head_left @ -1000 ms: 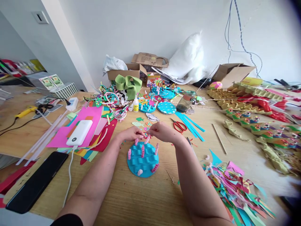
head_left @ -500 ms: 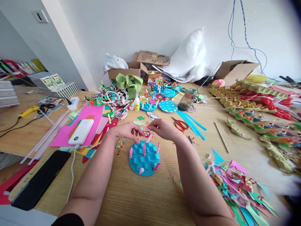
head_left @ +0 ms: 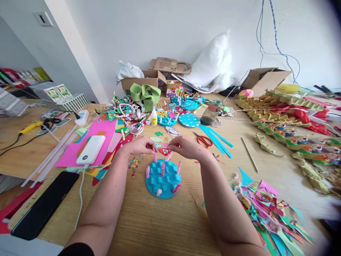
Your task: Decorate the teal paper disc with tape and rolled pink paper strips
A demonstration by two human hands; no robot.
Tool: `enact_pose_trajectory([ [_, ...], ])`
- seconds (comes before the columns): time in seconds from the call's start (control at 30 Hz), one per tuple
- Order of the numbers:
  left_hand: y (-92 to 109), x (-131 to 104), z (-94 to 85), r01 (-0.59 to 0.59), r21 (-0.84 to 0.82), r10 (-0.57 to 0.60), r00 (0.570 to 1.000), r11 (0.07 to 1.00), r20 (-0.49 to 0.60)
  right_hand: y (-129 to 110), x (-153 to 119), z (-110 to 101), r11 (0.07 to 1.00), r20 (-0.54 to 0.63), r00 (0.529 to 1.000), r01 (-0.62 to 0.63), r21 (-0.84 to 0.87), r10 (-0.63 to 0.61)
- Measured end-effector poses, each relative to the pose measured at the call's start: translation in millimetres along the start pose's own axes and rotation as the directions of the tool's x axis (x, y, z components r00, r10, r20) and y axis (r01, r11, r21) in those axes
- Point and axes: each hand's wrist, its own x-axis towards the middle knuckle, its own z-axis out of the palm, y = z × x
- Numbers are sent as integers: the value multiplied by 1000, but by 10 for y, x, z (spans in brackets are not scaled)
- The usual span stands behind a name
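In front of me lies a blue round disc (head_left: pixel 156 186) with a woven-looking surface. Several pink coiled pipe cleaners stand on it, one of them in the middle (head_left: pixel 162 169); a paler one near the front edge looks like a short stub. At the disc's far left edge my left hand (head_left: pixel 142 145) pinches the top of a pink pipe cleaner coil (head_left: pixel 155 158). My right hand (head_left: pixel 185 146) has its fingertips closed at the top of another, tilted coil (head_left: pixel 168 156) at the far edge. Just beyond lie a red decorated paper piece (head_left: pixel 165 152) and paper fish (head_left: pixel 156 139).
Red-handled scissors (head_left: pixel 204 140) and blue paper strips (head_left: pixel 217 140) lie beyond my right hand. A glue bottle (head_left: pixel 153 117) and a glass jar (head_left: pixel 212 113) stand further back. Colourful scraps (head_left: pixel 271 213) are heaped at right; a white power bank (head_left: pixel 91 149) and black phone (head_left: pixel 45 204) lie left.
My left fingers have risen a little and drawn left, and the upright coil beneath them now shows clearly. My right hand stays almost where it was. The view has shifted slightly.
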Motion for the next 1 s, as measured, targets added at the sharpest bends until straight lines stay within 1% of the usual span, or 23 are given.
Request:
enact_pose_trajectory([
  [0.2, 10, 12, 9, -9, 80, 14, 998, 997, -68, -8, -8, -24, 1000, 41, 999, -16, 1, 16],
  [0.33, -22, 30, 17, -13, 43, 16, 997, 999, -71, -5, -16, -45, 999, 64, 997, -38, 1, 38],
  [0.47, -33, 23, 11, -26, -8, 26, 999, 1000, -31, 9, -49, -77, 996, 42, 995, -87, -14, 88],
  [0.6, 22, -55, -16, -39, 5, 39, 999, 999, -28, -7, -98, -131, 994, -15, 996, -93, -58, 92],
  [0.77, 167, -168, -45, -46, 28, 50, 986, 999, -157, -61, -142, -191, 997, -84, 994, -71, -40, 68],
  [0.87, 303, -237, -32, -20, 69, 35, 973, 997, -226, -90, -151, -205, 999, -104, 994, -40, -18, 38],
  [1.0, 497, -441, 64, 42, 108, -1, 934, 993, -357, -131, -167, -229, 999, -110, 993, -38, -33, 34],
])
